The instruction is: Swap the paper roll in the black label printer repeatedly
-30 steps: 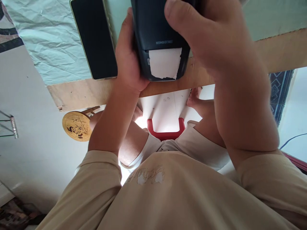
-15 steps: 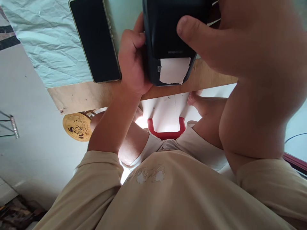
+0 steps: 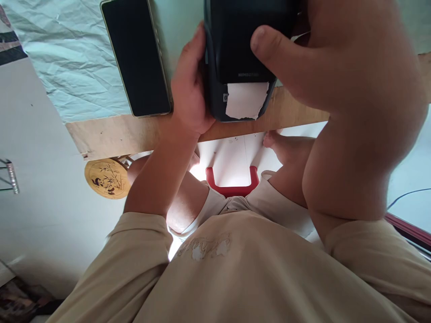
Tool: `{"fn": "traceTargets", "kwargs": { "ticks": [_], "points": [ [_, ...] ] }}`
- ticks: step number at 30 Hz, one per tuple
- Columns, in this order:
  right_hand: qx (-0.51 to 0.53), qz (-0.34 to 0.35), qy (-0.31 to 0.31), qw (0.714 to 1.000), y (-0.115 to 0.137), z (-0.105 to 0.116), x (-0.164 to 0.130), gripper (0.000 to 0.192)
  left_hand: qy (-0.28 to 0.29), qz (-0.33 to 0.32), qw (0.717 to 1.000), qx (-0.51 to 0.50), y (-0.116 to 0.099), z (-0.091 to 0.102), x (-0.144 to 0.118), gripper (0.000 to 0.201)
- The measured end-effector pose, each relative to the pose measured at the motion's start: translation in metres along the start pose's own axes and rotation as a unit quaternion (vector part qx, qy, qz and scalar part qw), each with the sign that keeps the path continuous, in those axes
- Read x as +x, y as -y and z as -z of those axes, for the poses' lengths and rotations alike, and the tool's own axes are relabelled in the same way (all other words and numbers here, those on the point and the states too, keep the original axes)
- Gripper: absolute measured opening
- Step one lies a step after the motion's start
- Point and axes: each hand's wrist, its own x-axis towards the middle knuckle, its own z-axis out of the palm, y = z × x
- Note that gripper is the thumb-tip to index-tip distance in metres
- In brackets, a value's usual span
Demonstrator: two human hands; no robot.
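A black handheld printer is held over the table's front edge, its far end cut off by the top of the view. From its near end sticks a short white paper strip with a torn edge. My left hand grips the printer along its left side, with the thumb pointing up beside the casing. My right hand holds it from the right, thumb resting on the upper face; its other fingers are mostly hidden. A dark phone lies left of my left hand, its screen black.
A pale green cloth covers the table, whose wooden edge shows in front. Below stand a round stool with a panda picture and a red U-shaped bar between my legs. A cable crosses the right.
My left thumb has straightened from a bent position and now lies up along the printer's side. The printer sits slightly further right in view, with both hands still on it.
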Motion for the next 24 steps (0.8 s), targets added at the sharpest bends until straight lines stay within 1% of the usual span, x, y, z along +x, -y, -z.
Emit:
{"fn": "traceTargets", "kwargs": {
  "ticks": [2, 4, 7, 10, 11, 13, 15, 17, 19, 21, 24],
  "points": [
    [0.001, -0.009, 0.0, 1.0, 0.001, 0.0, 0.001, 0.053, 0.046, 0.029, 0.997, -0.057, 0.0, 0.001, 0.0, 0.039],
    [-0.002, -0.02, 0.007, 1.0, 0.003, 0.001, 0.0, 0.055, 0.068, 0.039, 0.992, -0.102, 0.0, 0.001, 0.0, 0.04],
    [0.009, -0.019, 0.003, 1.0, 0.006, 0.002, -0.001, 0.054, 0.064, 0.008, 0.989, -0.132, 0.001, 0.0, -0.001, 0.04],
    [0.016, -0.039, -0.007, 0.999, 0.007, 0.004, -0.002, 0.055, 0.047, -0.01, 0.993, -0.11, 0.001, -0.001, -0.003, 0.041],
    [0.009, -0.03, -0.004, 1.0, 0.006, 0.004, -0.002, 0.056, 0.037, -0.015, 0.994, -0.097, 0.001, 0.0, -0.004, 0.041],
    [-0.006, 0.027, 0.004, 1.0, 0.004, 0.005, 0.0, 0.054, 0.021, -0.016, 0.996, -0.082, 0.0, 0.001, -0.006, 0.037],
    [0.001, 0.099, 0.018, 0.995, 0.0, 0.005, 0.003, 0.053, 0.003, 0.007, 0.996, -0.087, -0.001, 0.004, -0.007, 0.031],
    [0.015, 0.14, 0.023, 0.99, -0.003, 0.003, 0.006, 0.056, -0.01, 0.03, 0.995, -0.095, -0.001, 0.005, -0.007, 0.029],
    [0.023, 0.157, 0.031, 0.987, -0.006, 0.001, 0.007, 0.064, -0.017, 0.03, 0.994, -0.106, -0.001, 0.004, -0.006, 0.031],
    [0.031, 0.157, 0.031, 0.987, -0.008, -0.001, 0.006, 0.072, -0.019, 0.026, 0.993, -0.117, 0.0, 0.001, -0.004, 0.035],
    [0.05, 0.158, 0.024, 0.986, -0.009, -0.002, 0.004, 0.074, -0.005, 0.036, 0.991, -0.126, -0.001, -0.001, -0.003, 0.038]
  ]
}}
